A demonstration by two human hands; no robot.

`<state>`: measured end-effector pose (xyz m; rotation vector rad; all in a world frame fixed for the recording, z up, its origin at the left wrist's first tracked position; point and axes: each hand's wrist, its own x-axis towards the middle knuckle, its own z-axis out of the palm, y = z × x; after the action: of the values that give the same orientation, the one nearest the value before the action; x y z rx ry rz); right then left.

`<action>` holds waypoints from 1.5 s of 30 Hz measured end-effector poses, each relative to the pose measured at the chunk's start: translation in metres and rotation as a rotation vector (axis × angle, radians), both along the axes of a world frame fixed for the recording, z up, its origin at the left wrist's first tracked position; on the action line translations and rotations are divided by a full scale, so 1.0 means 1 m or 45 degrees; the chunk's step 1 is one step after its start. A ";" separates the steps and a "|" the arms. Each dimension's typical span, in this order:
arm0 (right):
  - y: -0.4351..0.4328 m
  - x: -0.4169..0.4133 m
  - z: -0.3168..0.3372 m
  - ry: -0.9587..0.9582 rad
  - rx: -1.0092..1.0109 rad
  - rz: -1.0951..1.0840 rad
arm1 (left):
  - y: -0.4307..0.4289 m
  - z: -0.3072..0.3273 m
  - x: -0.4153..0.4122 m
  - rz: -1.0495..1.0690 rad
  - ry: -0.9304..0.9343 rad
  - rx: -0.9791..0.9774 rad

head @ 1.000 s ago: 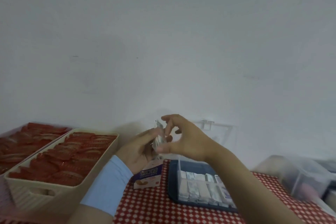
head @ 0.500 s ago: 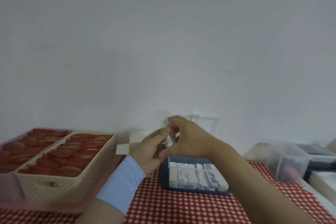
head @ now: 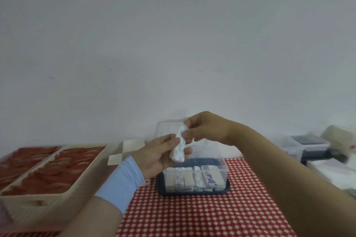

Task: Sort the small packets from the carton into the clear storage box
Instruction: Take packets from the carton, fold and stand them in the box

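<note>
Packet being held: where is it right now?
Head view, centre: the packet is gripped by the left hand and right hand, in the air above the clear storage box, right of the carton.

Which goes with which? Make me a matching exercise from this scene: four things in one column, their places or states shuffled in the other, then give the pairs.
1 white packet
2 clear storage box
3 cream basket
4 carton

A filled with red packs
B flaps open, beside the basket
C gripped by left hand and right hand
D holds a row of packets

Pairs: 1-C, 2-D, 3-A, 4-B
</note>
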<state>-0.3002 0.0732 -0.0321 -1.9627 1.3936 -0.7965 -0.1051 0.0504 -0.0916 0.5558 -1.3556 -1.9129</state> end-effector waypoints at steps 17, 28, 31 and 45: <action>-0.032 -0.035 -0.020 0.263 0.181 -0.398 | -0.034 -0.013 -0.041 0.391 -1.018 -0.829; -0.065 -0.027 -0.056 0.583 0.440 -0.396 | -0.053 -0.037 -0.045 -0.084 -1.852 -1.259; -0.075 -0.024 -0.056 0.590 0.412 -0.395 | -0.058 -0.037 -0.037 -0.114 -1.823 -1.283; -0.087 -0.012 -0.087 0.874 0.542 -0.344 | -0.055 -0.033 -0.046 -0.176 -1.674 -1.263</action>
<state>-0.3126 -0.0139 -0.1189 -1.7856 2.0459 0.1173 -0.1514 -0.0048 -0.1249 1.2352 -2.8741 -0.5276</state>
